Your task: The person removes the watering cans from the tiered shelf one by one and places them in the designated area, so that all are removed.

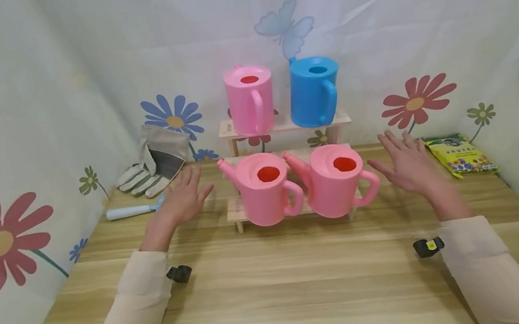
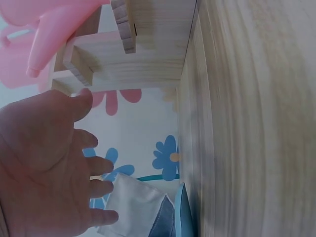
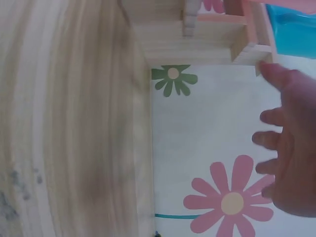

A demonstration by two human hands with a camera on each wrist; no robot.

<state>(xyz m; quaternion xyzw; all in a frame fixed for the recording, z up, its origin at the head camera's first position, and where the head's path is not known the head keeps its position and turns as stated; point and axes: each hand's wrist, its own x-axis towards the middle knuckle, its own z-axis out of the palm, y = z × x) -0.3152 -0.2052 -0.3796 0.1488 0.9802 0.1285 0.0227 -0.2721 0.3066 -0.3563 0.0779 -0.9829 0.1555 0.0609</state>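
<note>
A: What's furthest left?

B: A white-and-grey fabric glove (image 1: 167, 151), beside the flower-printed white cloth (image 1: 191, 27). In front of it lies a white-handled, light blue tool (image 1: 130, 212); its head is mostly behind the left hand (image 1: 185, 197), so I can't fairly say what kind it is.

A: How is that hand?

B: Raised above the wood-grained surface (image 1: 297, 289), fingers extended and parted, with hold of nothing. It's apart from the stand to its right.

A: Tell me about the stand.

B: It's a tiered stand of pale wood (image 1: 226, 129). The top shelf carries an upright pink plastic watering can (image 1: 240, 106) and, to its right, an upright blue plastic watering can (image 1: 307, 94). Lower down, in front, two deeper-pink plastic watering cans (image 1: 265, 202) stand side by side, spouts pointing left, handles right.

A: And past those?

B: The right hand (image 1: 408, 163), near the last handle but apart from it, fingers spread wide and holding nothing. Just beyond it, a yellow-and-green printed packet (image 1: 460, 153) lies on the surface.
</note>
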